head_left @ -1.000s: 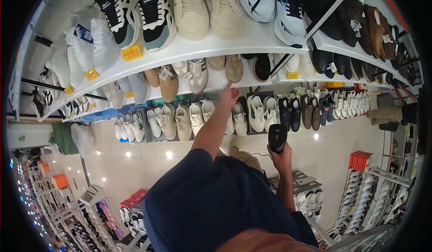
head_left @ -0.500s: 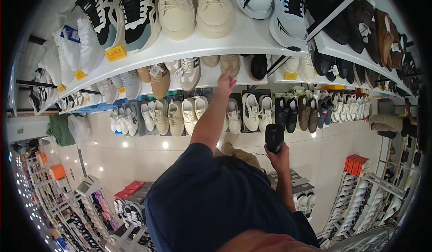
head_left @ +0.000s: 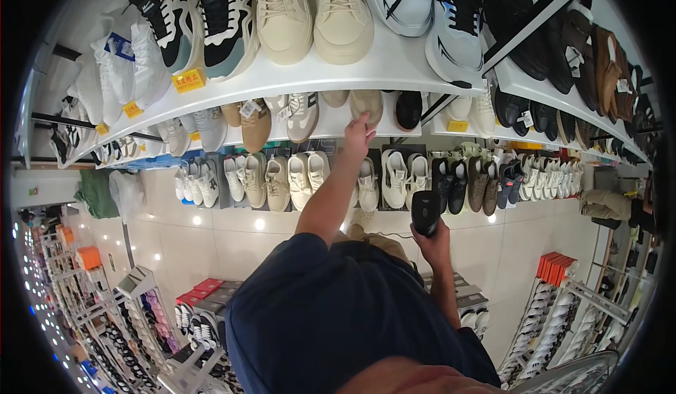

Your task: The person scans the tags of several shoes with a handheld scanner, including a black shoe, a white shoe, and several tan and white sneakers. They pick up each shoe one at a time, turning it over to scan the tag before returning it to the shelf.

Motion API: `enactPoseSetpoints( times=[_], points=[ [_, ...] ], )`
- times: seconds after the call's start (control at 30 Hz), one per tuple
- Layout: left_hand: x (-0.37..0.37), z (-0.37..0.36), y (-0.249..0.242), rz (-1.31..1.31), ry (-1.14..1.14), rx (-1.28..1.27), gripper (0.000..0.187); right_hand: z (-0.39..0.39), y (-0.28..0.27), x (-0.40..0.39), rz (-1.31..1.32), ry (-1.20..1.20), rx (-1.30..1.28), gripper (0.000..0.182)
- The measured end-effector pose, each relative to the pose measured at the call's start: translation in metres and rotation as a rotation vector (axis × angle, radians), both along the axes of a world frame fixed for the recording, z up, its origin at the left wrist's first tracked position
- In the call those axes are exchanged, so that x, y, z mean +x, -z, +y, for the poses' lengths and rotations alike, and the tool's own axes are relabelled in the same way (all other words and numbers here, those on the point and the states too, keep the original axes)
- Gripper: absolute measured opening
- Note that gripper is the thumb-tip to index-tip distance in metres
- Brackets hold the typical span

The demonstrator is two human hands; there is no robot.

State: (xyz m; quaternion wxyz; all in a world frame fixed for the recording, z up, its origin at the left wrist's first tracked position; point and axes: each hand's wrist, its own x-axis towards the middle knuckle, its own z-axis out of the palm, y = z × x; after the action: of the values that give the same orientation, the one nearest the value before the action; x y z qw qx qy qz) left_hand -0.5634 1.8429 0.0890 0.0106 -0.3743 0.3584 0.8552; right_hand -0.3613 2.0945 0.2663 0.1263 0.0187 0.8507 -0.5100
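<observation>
One tan shoe (head_left: 367, 104) at upper centre of frame, on middle shelf (head_left: 331, 128), touched at the toe by left hand (head_left: 358, 138), fingers loosely spread. Probably light, soft-sided, stiff-soled; best pinched at heel or collar. Right hand (head_left: 434, 236) wrapped round black scanner (head_left: 425, 212), centre frame.

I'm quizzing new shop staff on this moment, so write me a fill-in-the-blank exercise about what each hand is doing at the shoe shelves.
1. The left hand reaches up to a low beige suede shoe standing on the ____ shelf from the top.
2. The right hand grips a black handheld ____.
3. The curved shelf above that shoe is coloured ____.
4. The small price tag on the top shelf's edge is coloured ____.

Missing words: second; scanner; white; yellow
</observation>
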Motion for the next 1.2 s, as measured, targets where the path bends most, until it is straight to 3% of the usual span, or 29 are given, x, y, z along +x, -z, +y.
enactPoseSetpoints(
  times=[0.17, 0.5, 0.7, 0.73, 0.87, 0.9, 1.03, 1.13, 1.2],
  points=[
    [0.043, 0.010, 0.032, -0.054, 0.042, -0.041, 0.045, 0.006, 0.012, 0.000, 0.006, 0.000, 0.050, 0.037],
    [0.223, 0.021, 0.043, -0.025, 0.148, -0.034, 0.045, 0.001, 0.035, -0.007, 0.058, -0.030, 0.004, 0.037],
    [0.266, -0.024, -0.008, 0.025, 0.335, -0.089, 0.052, -0.005, 0.054, -0.021, 0.041, -0.072, 0.031, 0.034],
    [0.271, -0.030, -0.017, 0.045, 0.376, -0.074, 0.053, -0.009, 0.053, -0.022, 0.151, -0.053, 0.005, 0.030],
    [0.291, -0.052, -0.058, 0.108, 0.407, -0.092, 0.055, -0.018, 0.052, -0.038, 0.289, 0.172, -0.149, 0.020],
    [0.296, -0.059, -0.067, 0.200, 0.449, -0.092, 0.057, -0.021, 0.046, -0.040, 0.213, 0.240, -0.226, 0.018],
    [0.313, -0.087, -0.112, 0.455, 0.566, -0.122, 0.056, -0.041, 0.001, -0.040, 0.180, 0.311, -0.436, 0.029],
    [0.327, -0.114, -0.132, 0.495, 0.702, -0.067, 0.062, -0.048, -0.002, -0.031, 0.166, 0.258, -0.576, 0.045],
    [0.334, -0.133, -0.143, 0.515, 0.790, -0.006, 0.065, -0.057, -0.005, -0.023, 0.161, 0.034, -0.996, 0.072]
  ],
)
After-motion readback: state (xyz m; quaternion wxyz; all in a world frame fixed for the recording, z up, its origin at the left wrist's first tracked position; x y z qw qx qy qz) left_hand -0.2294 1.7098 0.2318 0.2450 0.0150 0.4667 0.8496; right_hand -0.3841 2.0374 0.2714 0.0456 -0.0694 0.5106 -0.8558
